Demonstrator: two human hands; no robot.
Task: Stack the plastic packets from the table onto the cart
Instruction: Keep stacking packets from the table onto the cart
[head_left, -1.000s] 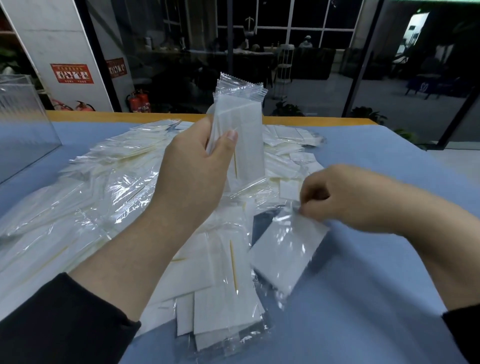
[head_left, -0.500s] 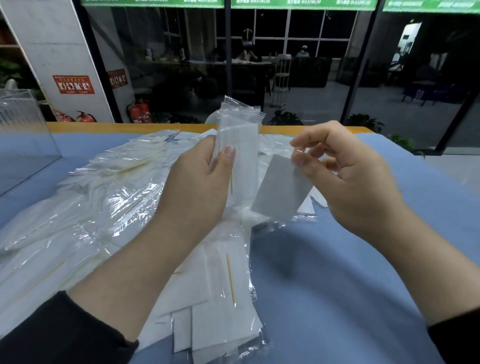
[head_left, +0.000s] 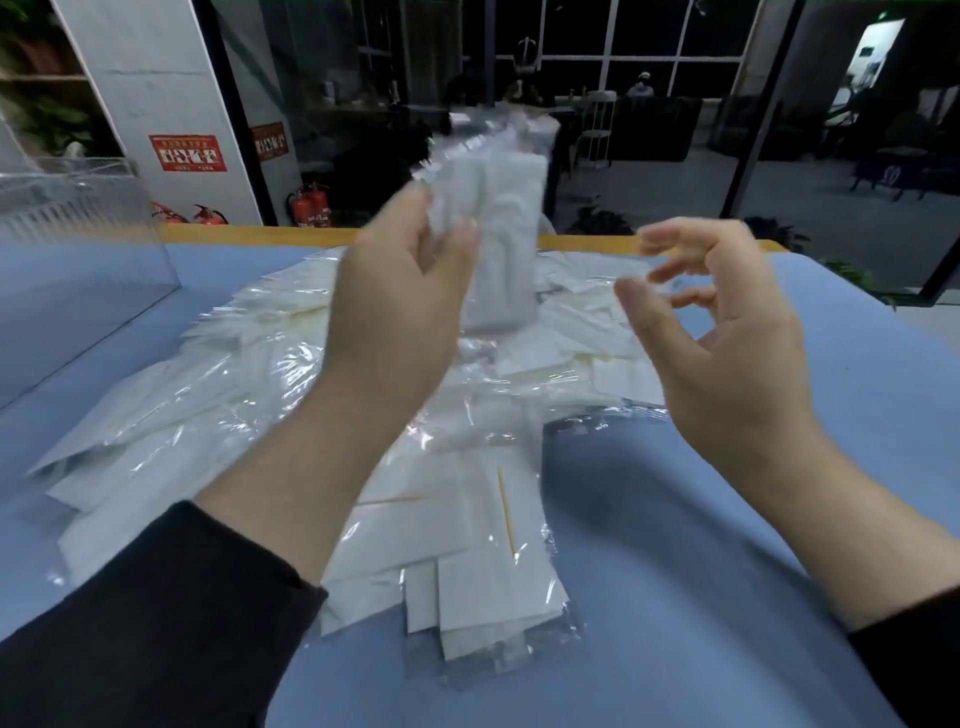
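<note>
My left hand holds an upright bundle of clear plastic packets with white napkins inside, raised above the table and blurred by motion. To its right my right hand hovers with fingers spread and nothing in it, a short gap from the bundle. A wide heap of the same packets covers the blue table below and left of both hands; some near packets show a wooden toothpick. No cart is in view.
A clear acrylic box stands on the table at the far left. The table's yellow far edge meets a glass wall. Bare blue surface lies to the right and front right.
My right hand added its single packet to the bundle and let go, fingers now spread. My left hand raised the bundle slightly.
</note>
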